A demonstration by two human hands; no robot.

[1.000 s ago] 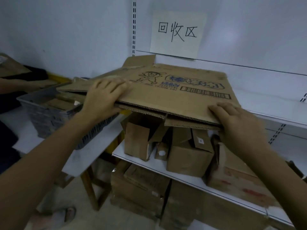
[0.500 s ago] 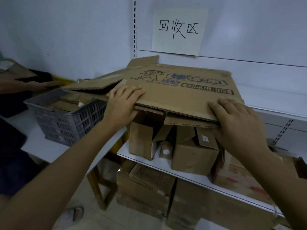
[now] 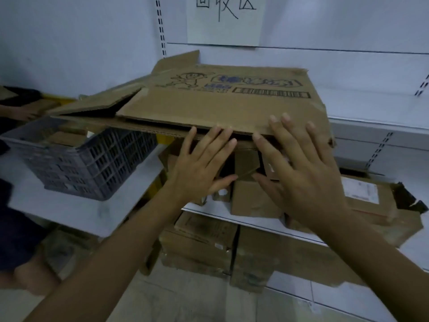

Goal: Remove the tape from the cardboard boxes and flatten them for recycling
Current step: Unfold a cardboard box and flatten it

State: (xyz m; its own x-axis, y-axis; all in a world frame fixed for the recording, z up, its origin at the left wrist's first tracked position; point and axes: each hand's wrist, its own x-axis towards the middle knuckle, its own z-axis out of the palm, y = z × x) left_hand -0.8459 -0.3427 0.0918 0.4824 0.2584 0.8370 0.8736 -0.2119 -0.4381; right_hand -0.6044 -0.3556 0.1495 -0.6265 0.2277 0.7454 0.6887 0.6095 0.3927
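Note:
A large flattened cardboard box (image 3: 209, 105) with a cartoon print and a barcode lies on top of smaller brown boxes (image 3: 253, 201) on a white shelf (image 3: 262, 225). Its left flaps stick out over a grey crate. My left hand (image 3: 199, 168) is spread with straight fingers, the fingertips against the box's near edge. My right hand (image 3: 299, 163) is spread beside it, fingers straight, fingertips resting on the box's front right part. Neither hand grips anything.
A grey plastic crate (image 3: 90, 163) with cardboard pieces sits on a white table (image 3: 69, 210) at left. Another person's hand (image 3: 23, 113) shows at the far left. More boxes (image 3: 204, 247) are stacked under the shelf. A paper sign (image 3: 225, 19) hangs on the wall.
Both hands have moved together toward the middle of the box's near edge and flattened out. The flattened box has slid further back onto the pile.

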